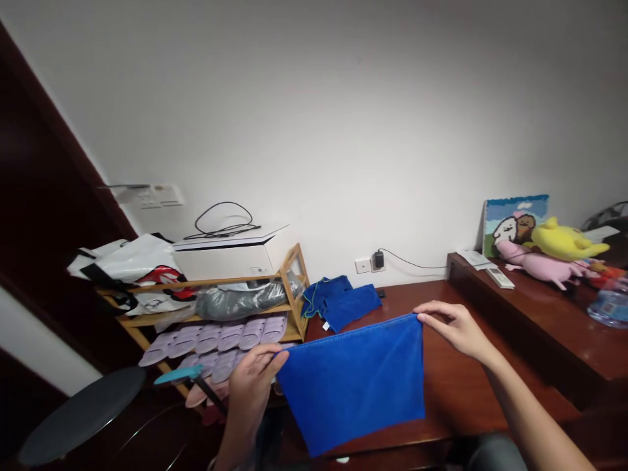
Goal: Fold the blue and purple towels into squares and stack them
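The blue cloth (356,386) hangs over the edge of the brown table (471,366), its top corners pinched by the left hand (255,376) and the right hand (451,327), with more blue cloths (343,302) lying behind it by the wall (333,144).

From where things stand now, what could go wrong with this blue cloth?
The blue cloth hangs only from two top corners, pinched by the left hand and right hand; one corner might slip. Its lower edge could catch the front edge of the table.
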`<state>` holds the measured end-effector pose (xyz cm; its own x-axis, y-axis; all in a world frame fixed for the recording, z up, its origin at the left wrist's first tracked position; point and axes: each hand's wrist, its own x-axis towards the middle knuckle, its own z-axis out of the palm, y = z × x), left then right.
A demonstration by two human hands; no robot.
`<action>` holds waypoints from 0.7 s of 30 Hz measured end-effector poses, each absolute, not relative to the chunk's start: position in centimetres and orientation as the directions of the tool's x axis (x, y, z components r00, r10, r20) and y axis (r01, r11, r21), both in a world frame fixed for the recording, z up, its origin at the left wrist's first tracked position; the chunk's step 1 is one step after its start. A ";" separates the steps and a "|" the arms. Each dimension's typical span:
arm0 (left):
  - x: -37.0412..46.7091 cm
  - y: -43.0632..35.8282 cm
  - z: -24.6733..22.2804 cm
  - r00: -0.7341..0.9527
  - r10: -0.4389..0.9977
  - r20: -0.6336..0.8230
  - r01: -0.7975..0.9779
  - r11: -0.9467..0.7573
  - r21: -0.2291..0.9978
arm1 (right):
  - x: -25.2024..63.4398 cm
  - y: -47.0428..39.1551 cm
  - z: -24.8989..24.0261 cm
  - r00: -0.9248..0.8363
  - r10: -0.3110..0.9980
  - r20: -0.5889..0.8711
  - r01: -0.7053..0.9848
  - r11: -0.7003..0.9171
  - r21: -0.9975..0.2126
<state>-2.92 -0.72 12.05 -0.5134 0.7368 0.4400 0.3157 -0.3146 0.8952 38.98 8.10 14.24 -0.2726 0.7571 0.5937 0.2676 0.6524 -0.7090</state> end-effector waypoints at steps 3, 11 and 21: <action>-1.2 0.6 12.4 -0.474 0.784 0.400 0.216 -0.337 0.916 | 41.3 6.2 14.0 -0.237 0.760 0.606 0.330 0.649 -0.685; 0.0 1.7 10.2 -0.193 0.946 0.262 0.156 -0.234 0.960 | 45.8 2.9 12.2 -0.239 0.729 0.642 0.418 0.674 -0.609; 2.3 0.6 11.4 -0.213 0.929 0.303 0.275 -0.241 0.931 | 47.8 1.9 10.4 -0.251 0.689 0.680 0.450 0.705 -0.548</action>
